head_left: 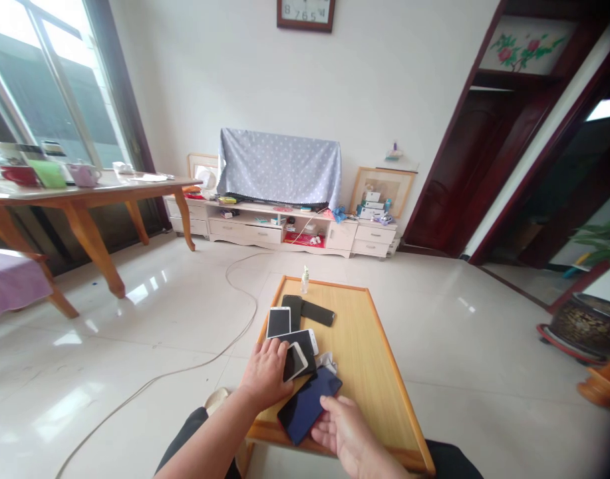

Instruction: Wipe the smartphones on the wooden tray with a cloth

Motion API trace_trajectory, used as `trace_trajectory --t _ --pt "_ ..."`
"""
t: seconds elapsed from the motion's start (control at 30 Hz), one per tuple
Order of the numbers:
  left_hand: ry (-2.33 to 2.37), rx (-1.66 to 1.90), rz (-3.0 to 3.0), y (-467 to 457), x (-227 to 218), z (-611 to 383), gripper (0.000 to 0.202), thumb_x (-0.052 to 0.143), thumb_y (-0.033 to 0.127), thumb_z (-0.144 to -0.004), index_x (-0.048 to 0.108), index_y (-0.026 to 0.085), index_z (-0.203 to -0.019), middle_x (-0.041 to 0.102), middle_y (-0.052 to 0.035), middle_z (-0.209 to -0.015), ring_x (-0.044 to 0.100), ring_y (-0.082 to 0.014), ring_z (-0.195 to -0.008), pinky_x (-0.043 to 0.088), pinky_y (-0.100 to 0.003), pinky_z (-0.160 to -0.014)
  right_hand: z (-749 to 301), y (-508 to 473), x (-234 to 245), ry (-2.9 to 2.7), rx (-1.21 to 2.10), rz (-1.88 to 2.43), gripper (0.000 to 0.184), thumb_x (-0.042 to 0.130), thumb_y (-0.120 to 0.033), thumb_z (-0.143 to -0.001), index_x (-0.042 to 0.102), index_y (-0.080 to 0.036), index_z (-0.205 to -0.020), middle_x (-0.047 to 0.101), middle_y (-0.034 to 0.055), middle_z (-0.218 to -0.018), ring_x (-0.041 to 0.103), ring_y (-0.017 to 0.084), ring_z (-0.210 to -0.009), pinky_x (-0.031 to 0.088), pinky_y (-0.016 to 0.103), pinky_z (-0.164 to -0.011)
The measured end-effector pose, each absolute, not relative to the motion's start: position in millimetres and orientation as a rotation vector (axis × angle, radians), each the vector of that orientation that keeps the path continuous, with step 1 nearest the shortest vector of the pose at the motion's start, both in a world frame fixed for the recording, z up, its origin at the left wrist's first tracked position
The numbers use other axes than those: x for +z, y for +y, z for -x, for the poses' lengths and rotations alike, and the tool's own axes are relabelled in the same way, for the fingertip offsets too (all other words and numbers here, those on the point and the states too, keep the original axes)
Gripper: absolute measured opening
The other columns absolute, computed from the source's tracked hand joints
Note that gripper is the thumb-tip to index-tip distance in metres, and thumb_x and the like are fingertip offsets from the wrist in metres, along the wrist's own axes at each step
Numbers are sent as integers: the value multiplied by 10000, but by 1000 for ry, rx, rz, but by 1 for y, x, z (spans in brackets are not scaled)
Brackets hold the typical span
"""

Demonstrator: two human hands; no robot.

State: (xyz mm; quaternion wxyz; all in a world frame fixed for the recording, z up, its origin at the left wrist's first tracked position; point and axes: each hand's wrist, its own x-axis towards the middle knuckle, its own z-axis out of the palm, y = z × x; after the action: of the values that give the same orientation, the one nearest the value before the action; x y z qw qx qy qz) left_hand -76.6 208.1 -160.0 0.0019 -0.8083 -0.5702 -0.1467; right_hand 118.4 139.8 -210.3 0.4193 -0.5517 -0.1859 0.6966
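Note:
My left hand [265, 374] is closed round the left edge of a small white-framed smartphone [295, 363], its thumb at the lower end. Under that phone, partly hidden, lies a larger white-edged smartphone [305, 340]. My right hand [342, 426] pinches the right edge of a dark blue-screened smartphone [307, 407], thumb on top and fingers below. This phone is tilted near the table's front edge. Farther back lie a white smartphone [279, 322], a black smartphone [293, 308] and another black phone [318, 313]. A crumpled whitish piece [327, 362] sits beside the blue-screened phone.
The phones are on a small wooden table [369, 359] with a raised orange rim. A clear spray bottle [305, 279] stands at its far edge. A cable [205, 364] runs over the tiled floor at left. A larger table [85, 193] stands left, a plant pot [587, 326] right.

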Motion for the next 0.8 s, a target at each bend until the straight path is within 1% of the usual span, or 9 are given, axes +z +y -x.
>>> trace_trajectory --t 0.07,0.13,0.27,0.37,0.47,0.53,0.63,0.73,0.8 --pt "-1756 -483 2556 201 -161 77 683 661 349 -616 501 214 -1266 575 -105 -1140 503 -318 -1109 316 -452 -1017 -126 135 -209 -523 1768 1438 280 602 -425 -880 582 -157 -957 728 116 -816 727 202 -711 573 295 -653" --pt "-1721 -488 2597 196 -159 77 658 669 359 -616 515 225 -1242 582 -100 -1121 514 -314 -1084 326 -449 -1001 -133 132 -205 -597 1780 1491 311 575 -450 -899 582 -142 -943 727 137 -805 730 210 -695 562 271 -598" --pt "-1675 -506 2654 192 -154 77 630 682 368 -622 529 249 -1221 595 -84 -1075 528 -305 -1052 325 -451 -1001 -146 127 -195 -707 1837 1590 355 529 -493 -912 563 -140 -918 727 158 -766 707 192 -596 501 220 -484" --pt "-1637 -516 2672 193 -152 78 625 684 383 -637 532 247 -1228 603 -85 -1059 531 -308 -1047 320 -461 -1008 -154 122 -190 -772 1905 1592 386 510 -528 -905 565 -146 -894 719 146 -725 689 182 -561 474 209 -464" --pt "-1605 -508 2697 194 -153 81 610 688 386 -644 540 244 -1218 612 -85 -1056 535 -307 -1037 335 -458 -993 -161 121 -188 -869 1911 1553 390 516 -548 -887 570 -162 -869 707 112 -695 671 170 -545 439 200 -458" --pt "-1588 -507 2711 195 -155 82 634 695 401 -648 533 240 -1239 618 -87 -1068 534 -310 -1046 341 -458 -991 -164 126 -188 -988 1776 1575 370 534 -548 -869 569 -180 -848 692 71 -669 637 152 -512 390 194 -442" --pt "-1567 -521 2723 198 -157 82 684 704 448 -657 519 229 -1277 623 -97 -1106 528 -319 -1076 342 -466 -998 -168 149 -192 -1235 1295 1686 298 585 -506 -833 594 -208 -844 656 4 -638 579 139 -494 365 220 -469" --pt "-1562 -543 2717 201 -157 78 687 696 506 -676 525 227 -1280 625 -107 -1125 526 -326 -1086 342 -480 -998 -169 180 -198 -1460 822 1818 251 628 -417 -802 647 -245 -984 667 -9 -711 603 166 -611 371 252 -552" --pt "-1565 -552 2706 204 -156 75 671 686 530 -686 535 232 -1268 627 -108 -1114 530 -328 -1075 340 -491 -996 -167 200 -201 -1531 662 1877 295 652 -354 -775 655 -268 -1057 681 -3 -788 613 174 -683 348 257 -582"
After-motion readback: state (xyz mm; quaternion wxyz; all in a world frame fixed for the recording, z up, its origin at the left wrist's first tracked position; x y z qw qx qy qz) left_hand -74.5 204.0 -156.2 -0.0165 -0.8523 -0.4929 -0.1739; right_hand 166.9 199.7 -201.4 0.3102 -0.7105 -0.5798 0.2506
